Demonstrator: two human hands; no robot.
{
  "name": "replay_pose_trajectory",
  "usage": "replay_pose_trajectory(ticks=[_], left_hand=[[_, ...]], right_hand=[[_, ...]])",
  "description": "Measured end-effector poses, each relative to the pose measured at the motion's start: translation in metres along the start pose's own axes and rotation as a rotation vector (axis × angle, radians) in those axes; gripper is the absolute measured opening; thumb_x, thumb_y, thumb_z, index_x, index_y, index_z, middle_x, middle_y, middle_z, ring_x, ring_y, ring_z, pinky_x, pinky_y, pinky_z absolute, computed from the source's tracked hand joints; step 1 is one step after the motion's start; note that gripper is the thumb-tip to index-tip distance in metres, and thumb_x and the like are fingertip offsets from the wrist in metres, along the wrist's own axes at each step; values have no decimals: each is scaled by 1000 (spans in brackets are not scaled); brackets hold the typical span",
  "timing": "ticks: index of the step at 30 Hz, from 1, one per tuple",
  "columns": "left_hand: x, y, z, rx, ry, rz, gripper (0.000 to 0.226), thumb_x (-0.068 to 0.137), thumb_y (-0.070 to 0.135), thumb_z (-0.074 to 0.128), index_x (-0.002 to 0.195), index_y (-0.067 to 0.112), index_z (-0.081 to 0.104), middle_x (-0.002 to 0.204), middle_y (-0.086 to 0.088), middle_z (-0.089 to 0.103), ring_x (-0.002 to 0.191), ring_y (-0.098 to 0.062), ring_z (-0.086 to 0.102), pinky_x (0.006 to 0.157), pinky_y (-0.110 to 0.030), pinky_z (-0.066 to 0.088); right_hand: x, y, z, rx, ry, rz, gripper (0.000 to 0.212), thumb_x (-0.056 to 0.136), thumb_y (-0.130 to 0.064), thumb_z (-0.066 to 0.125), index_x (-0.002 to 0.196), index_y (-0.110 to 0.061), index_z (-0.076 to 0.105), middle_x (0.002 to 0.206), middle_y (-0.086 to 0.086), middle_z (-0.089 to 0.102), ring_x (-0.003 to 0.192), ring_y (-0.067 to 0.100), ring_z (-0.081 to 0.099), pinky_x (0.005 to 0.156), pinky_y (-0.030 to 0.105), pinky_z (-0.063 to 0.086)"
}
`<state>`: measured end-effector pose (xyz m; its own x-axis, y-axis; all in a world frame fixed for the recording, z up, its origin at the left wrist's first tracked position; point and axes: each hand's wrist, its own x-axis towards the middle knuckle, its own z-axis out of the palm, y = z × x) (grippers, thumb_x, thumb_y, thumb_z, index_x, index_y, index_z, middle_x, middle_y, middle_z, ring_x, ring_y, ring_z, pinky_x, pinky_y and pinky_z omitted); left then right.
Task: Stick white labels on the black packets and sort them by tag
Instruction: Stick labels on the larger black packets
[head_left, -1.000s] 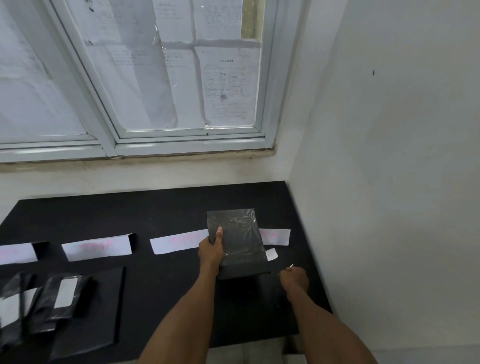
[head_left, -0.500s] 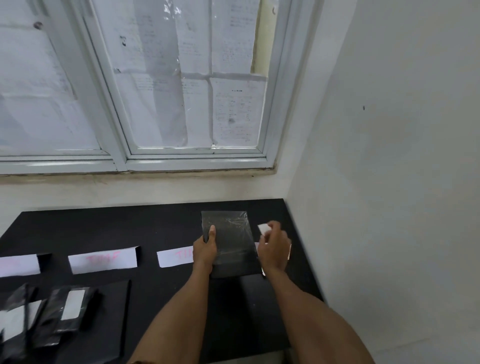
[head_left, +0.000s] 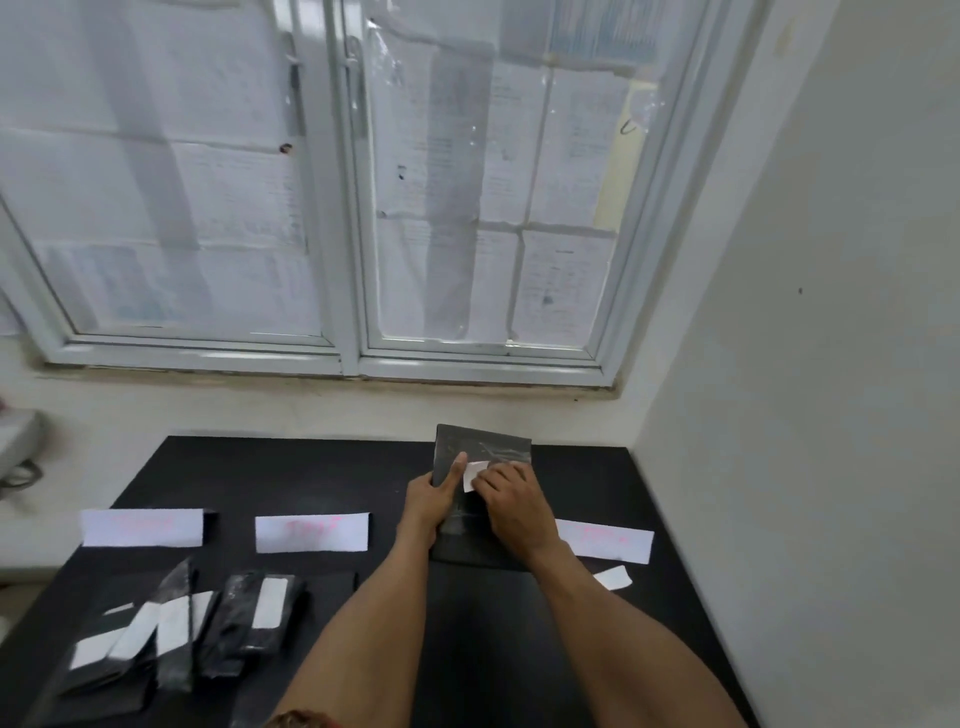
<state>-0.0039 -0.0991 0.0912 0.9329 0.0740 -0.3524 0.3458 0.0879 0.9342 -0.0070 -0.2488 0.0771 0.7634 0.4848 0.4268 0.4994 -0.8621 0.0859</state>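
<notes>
A black packet (head_left: 491, 449) stands tilted up from the black table (head_left: 291, 467) near its far right part. My left hand (head_left: 428, 499) grips the packet's left edge, thumb on its front. My right hand (head_left: 511, 501) lies over the packet's front, and its fingers hold a small white label (head_left: 474, 473) against the plastic. Labelled black packets (head_left: 254, 618) lie in two piles at the near left, the other pile (head_left: 135, 639) further left. White paper tags with pink writing lie in a row: one (head_left: 141, 527), a second (head_left: 311, 531), a third (head_left: 605, 540).
A loose white label (head_left: 613, 578) lies on the table right of my right forearm. A white wall (head_left: 805, 364) closes the right side and a papered window (head_left: 363, 182) stands behind the table. The table's right edge runs close to the wall.
My right hand has carried the white label from beside the packet onto its front. The packet has been lifted further from me and the camera has tilted up.
</notes>
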Motion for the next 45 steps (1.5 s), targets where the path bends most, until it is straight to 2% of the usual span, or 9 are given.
replay_pose_trajectory(ticks=[4,11,15,18,26,32,35,38,45], left_hand=[[-5,1,-26,-33,13,34,33,77,35,78,95,10,68,92,-8,71,84,-20,67,64,-27,54],[-5,-1,-62,-9,155,29,46,75,47,76,95,7,70,92,-9,71,84,-22,66,67,-29,54],[-2,-3,-76,26,208,20,56,73,54,74,103,7,69,98,-8,70,92,-24,65,83,-37,55],[-1,-4,-83,46,201,23,55,72,55,74,99,8,70,98,-9,71,90,-24,66,86,-40,56],[-19,0,-95,199,252,86,58,77,65,63,75,8,67,80,-7,70,69,-14,61,54,-25,42],[-27,3,-106,311,159,130,60,66,70,69,68,10,72,68,-3,71,67,-16,67,57,-25,49],[-32,3,-110,250,152,163,52,68,63,74,72,11,74,70,-2,73,69,-15,69,60,-26,52],[-34,3,-113,224,148,174,49,69,59,75,74,10,75,72,-3,74,70,-16,70,59,-27,54],[-38,1,-113,138,272,120,43,81,51,68,69,10,69,71,-6,69,74,-22,67,67,-33,53]], right_hand=[[11,-29,-4,0,-1,8,26,83,-18,57,107,-20,66,106,-3,69,99,16,62,93,33,46],[16,-71,-10,0,34,-19,23,84,-23,52,99,-21,68,106,-5,69,97,12,63,91,31,47],[16,-84,-4,6,61,-1,12,82,-24,64,92,-22,71,99,-6,71,90,10,65,85,28,50],[18,-91,-3,5,76,6,17,85,-24,54,88,-21,70,95,-6,71,87,11,65,83,27,50],[11,-110,-6,-12,119,38,28,94,-30,45,101,-20,70,110,-4,69,101,14,61,93,29,35],[16,-117,-8,110,-68,295,47,100,-39,24,144,-28,37,157,4,25,146,23,21,115,43,18],[15,-120,-13,116,-157,281,53,99,-47,22,150,-32,16,161,2,-4,148,21,-6,118,45,0],[13,-123,-11,79,-175,289,57,98,-53,18,151,-34,7,160,2,-11,147,20,-14,118,48,-9],[1,-135,-10,-5,-187,135,53,100,-51,9,148,-35,21,159,3,16,147,26,14,113,56,19]])
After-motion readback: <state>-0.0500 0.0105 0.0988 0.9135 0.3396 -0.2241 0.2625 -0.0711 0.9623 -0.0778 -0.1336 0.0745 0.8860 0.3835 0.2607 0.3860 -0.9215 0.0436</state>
